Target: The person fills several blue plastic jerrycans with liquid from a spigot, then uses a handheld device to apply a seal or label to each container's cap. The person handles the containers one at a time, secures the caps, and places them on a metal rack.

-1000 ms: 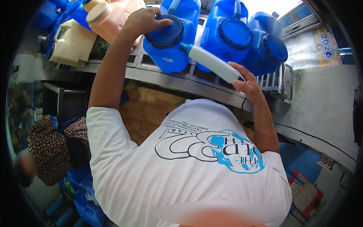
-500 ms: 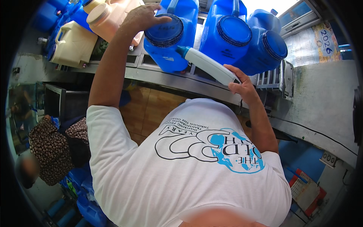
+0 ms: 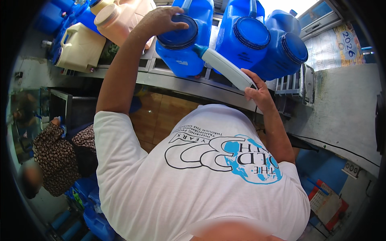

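Observation:
My left hand (image 3: 161, 22) reaches up and curls over the round blue lid (image 3: 177, 34) of a blue plastic jug (image 3: 181, 60) standing on a metal counter (image 3: 177, 82). My right hand (image 3: 257, 90) grips the lower end of a white cylindrical tool (image 3: 227, 68). Its teal tip (image 3: 199, 50) touches the jug's side just under the lid. My white printed T-shirt fills the lower middle of the view.
Two more blue jugs (image 3: 249, 36) (image 3: 287, 52) stand to the right, and cream and pink jugs (image 3: 78, 46) (image 3: 120, 18) to the left. A person in patterned clothes (image 3: 56, 156) is at lower left. A wall calendar (image 3: 335, 46) hangs at right. Blue containers (image 3: 94, 217) sit on the floor.
The white tool's tip has edged slightly left onto the jug under my left hand. My left hand stays on the lid.

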Motion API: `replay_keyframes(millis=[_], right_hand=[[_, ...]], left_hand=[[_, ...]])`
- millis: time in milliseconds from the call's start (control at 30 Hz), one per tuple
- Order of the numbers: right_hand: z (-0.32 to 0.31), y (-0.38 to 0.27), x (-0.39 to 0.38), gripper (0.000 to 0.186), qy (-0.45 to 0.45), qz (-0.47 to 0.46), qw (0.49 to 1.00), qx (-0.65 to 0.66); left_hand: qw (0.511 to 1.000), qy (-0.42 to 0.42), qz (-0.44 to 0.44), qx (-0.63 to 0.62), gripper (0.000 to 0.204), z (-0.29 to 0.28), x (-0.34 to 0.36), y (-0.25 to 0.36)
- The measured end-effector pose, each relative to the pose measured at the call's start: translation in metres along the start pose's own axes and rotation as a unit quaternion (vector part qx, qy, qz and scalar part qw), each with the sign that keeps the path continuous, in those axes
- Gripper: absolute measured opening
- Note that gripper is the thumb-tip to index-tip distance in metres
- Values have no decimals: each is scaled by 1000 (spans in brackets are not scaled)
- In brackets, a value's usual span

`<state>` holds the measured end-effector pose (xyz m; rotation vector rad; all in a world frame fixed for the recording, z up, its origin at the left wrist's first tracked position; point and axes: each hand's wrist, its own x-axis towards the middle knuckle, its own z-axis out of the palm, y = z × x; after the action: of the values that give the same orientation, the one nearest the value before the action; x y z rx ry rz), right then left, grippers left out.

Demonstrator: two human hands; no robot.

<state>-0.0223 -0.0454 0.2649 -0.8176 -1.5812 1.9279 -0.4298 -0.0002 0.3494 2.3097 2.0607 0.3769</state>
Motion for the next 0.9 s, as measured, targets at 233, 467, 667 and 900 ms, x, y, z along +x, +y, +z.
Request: replay_keyframes(millis=[233, 467, 667, 900], right_hand=[[-1, 2, -2, 63, -17, -11, 999, -25], [-1, 3, -3, 64, -8, -8, 1000, -24], [-1, -1, -6, 64, 1, -5, 1000, -27], [4, 2, -5, 64, -22, -52, 996, -66]], left_hand=[[999, -6, -40, 9, 76, -8, -1, -10], [988, -101, -103, 58, 78, -19, 6, -8], [997, -56, -35, -40, 71, -31, -7, 1], [982, -122, -144, -20, 85, -37, -5, -9]])
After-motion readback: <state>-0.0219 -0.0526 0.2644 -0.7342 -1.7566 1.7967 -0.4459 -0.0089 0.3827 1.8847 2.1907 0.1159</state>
